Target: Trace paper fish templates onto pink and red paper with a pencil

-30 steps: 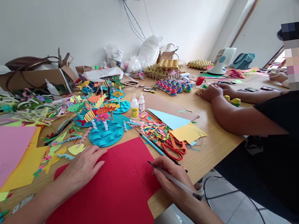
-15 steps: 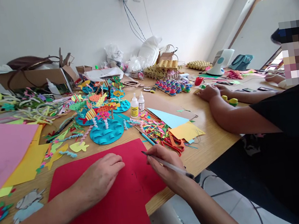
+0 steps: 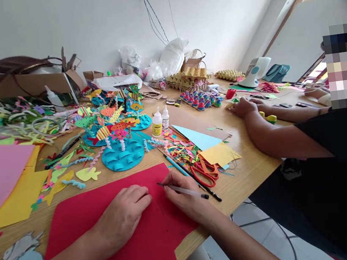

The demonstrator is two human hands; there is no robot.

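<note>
My left hand (image 3: 125, 213) lies over a large red sheet (image 3: 84, 205), fingers slightly bent and resting on it. In my right hand (image 3: 182, 197) is a pen (image 3: 190, 192) with a clear barrel and dark end, gripped near its tip. The tip points left, at or just above the red sheet, close to my left fingertips. A few small dark marks show on the sheet below the pen. Red-handled scissors (image 3: 204, 176) lie beyond my right hand, beside a blue pencil (image 3: 175, 164).
Blue discs with paper fish (image 3: 122, 154) stand ahead, near glue bottles (image 3: 157, 123) and paper scraps (image 3: 178, 146). Pink (image 3: 0, 174) and yellow sheets lie left, above a rabbit cutout (image 3: 24, 256). At right sits another person (image 3: 340, 159), arms on the table.
My right hand has moved left and a little down with the pen, closer to my left hand. More of the scissors shows. The view has shifted slightly.
</note>
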